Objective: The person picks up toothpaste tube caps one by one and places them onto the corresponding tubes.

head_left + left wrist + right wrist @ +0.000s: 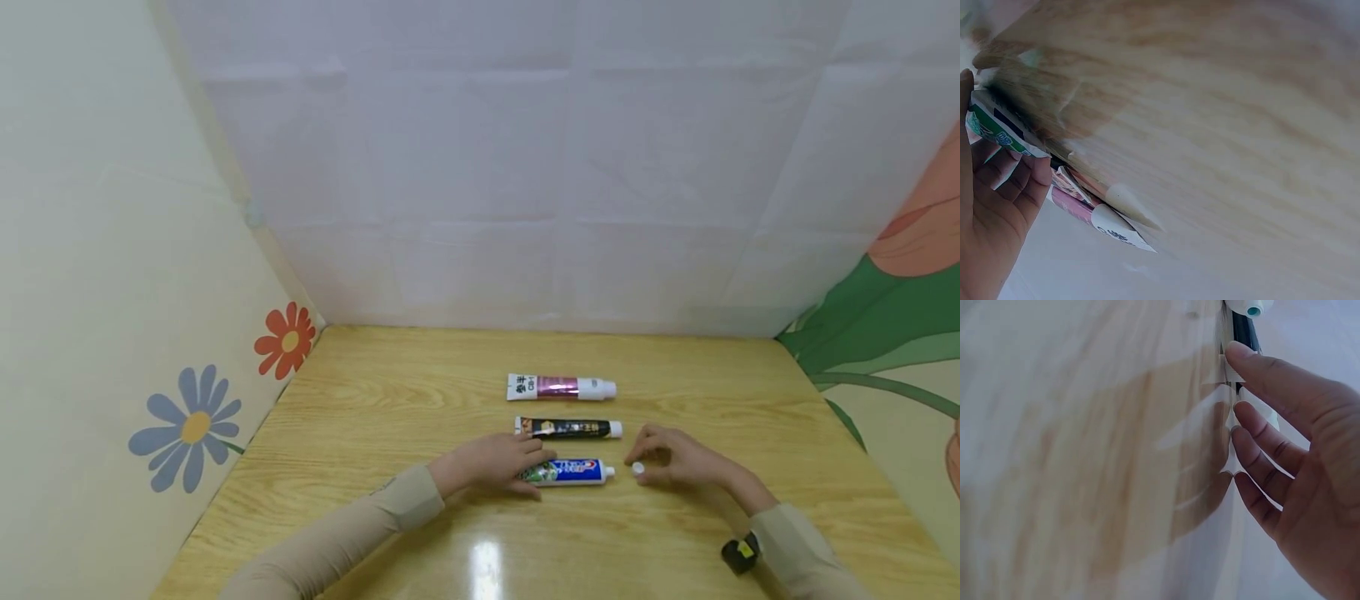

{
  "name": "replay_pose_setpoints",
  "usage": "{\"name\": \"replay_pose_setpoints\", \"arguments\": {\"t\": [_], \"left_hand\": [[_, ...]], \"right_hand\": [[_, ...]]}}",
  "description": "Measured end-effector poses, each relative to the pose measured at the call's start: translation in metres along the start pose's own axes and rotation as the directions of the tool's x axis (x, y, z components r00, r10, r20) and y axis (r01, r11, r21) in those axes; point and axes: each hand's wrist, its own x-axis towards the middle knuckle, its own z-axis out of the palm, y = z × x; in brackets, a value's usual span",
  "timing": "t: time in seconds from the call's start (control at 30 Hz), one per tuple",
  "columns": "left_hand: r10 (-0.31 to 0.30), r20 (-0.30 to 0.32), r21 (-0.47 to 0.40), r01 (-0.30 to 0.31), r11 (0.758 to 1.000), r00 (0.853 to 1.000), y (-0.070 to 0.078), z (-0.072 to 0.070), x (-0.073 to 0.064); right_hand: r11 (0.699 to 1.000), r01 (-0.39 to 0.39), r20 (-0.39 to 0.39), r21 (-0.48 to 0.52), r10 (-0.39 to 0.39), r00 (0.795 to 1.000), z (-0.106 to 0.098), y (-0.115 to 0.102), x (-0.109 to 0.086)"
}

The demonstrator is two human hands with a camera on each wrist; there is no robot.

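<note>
Tabletop [375, 400]; blue tube [564, 474], blurred lettering [576, 467]

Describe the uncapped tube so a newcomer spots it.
On the yellow wooden table, the pink-and-white tube lies farthest, the black-and-gold tube next. Nearest the camera lies the blue-green-white tube. Only its white nozzle is bare; the others wear white caps.

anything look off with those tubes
The blue-and-green toothpaste tube looks odd: its nozzle is bare, a white cap apart to the right, while the black tube and pink-and-white tube are capped.
</note>
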Motion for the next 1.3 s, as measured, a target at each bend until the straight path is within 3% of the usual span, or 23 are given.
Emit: {"name": "replay_pose_setpoints", "arguments": {"t": [0.33, 0.7, 0.97, 1.3], "left_hand": [[0.01, -0.02, -0.009, -0.01, 1.0, 1.0, 0.001, -0.002, 0.002], [0.043, -0.076, -0.012, -0.044, 0.999, 0.996, 0.003, -0.001, 0.009], [0.041, -0.081, -0.035, -0.044, 0.998, 0.996, 0.004, -0.003, 0.01], [0.091, -0.126, -0.001, -0.092, 0.996, 0.988, -0.001, -0.004, 0.006]], "right_hand": [[1.0, 0.009, 0.004, 0.021, -0.009, 1.0, 0.0, 0.0, 0.002], [0.997, 0.079, -0.038, 0.011, -0.078, 0.996, 0.003, 0.001, 0.005], [0.994, 0.113, -0.073, 0.002, -0.113, 0.991, 0.002, 0.002, 0.005], [0.997, 0.081, -0.069, 0.012, -0.08, 0.994, 0.0, 0.002, 0.007]]}}
